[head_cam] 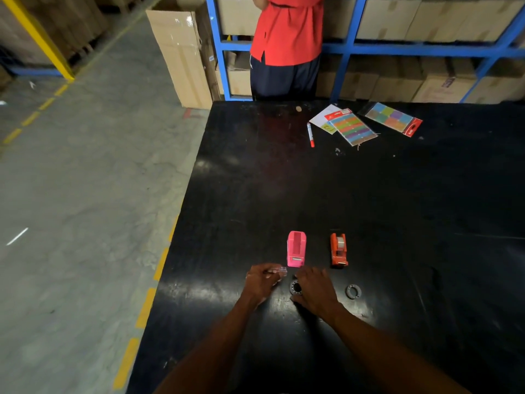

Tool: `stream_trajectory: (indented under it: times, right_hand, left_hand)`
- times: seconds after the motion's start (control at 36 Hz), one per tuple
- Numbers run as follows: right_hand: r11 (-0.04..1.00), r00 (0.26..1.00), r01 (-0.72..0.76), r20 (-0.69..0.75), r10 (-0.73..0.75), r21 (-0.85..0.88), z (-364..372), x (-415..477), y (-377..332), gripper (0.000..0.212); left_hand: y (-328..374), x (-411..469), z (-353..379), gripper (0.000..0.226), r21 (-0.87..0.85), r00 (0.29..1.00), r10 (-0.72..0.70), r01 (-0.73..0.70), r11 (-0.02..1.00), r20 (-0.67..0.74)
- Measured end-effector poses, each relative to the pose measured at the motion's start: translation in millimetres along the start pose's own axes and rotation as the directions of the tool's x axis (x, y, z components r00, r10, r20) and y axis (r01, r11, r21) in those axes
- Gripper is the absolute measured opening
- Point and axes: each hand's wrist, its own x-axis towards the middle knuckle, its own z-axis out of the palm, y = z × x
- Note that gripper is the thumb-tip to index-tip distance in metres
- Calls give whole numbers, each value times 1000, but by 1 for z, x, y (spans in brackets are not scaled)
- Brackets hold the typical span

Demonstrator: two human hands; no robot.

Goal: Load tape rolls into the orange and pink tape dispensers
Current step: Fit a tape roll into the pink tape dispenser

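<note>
Black table point(369, 200) with a pink tape dispenser point(296, 248), its slot empty, standing beside an orange tape dispenser point(338, 249) that carries a tape roll. Left hand point(262, 281) pinches a small clear plastic piece point(282, 270) near the pink dispenser's front. Right hand point(315, 291) rests over a tape roll point(295, 287) lying flat; a second ring point(353, 291) lies apart to the right. Marker point(310, 134) and coloured sticker sheets point(353, 128) lie at the far edge.

Glossy black table point(369, 194); plastic pink dispenser point(296, 248).

Both forearms were seen bare to the frame's edge, with no sleeves, and the left hand point(261, 282) and right hand point(316, 291) were ungloved.
</note>
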Motion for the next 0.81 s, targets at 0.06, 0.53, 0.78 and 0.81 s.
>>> stream_trajectory:
  times: [0.06, 0.53, 0.78, 0.81]
  right_hand:
    - [999, 1000, 2, -11, -1, 50, 0, -1, -1, 50]
    - [710, 986, 99, -164, 24, 697, -30, -8, 14, 30]
    - [726, 989, 125, -147, -33, 677, -37, -10, 16, 41]
    - [725, 989, 124, -148, -31, 678, -37, -10, 16, 40]
  left_hand:
    - [2, -1, -1, 21, -31, 1000, -17, 17, 999, 13]
    - [13, 2, 15, 16, -129, 996, -28, 39, 991, 90]
    - [8, -1, 9, 16, -144, 999, -4, 10, 989, 44]
    - [8, -1, 8, 15, -141, 999, 0, 6, 990, 41]
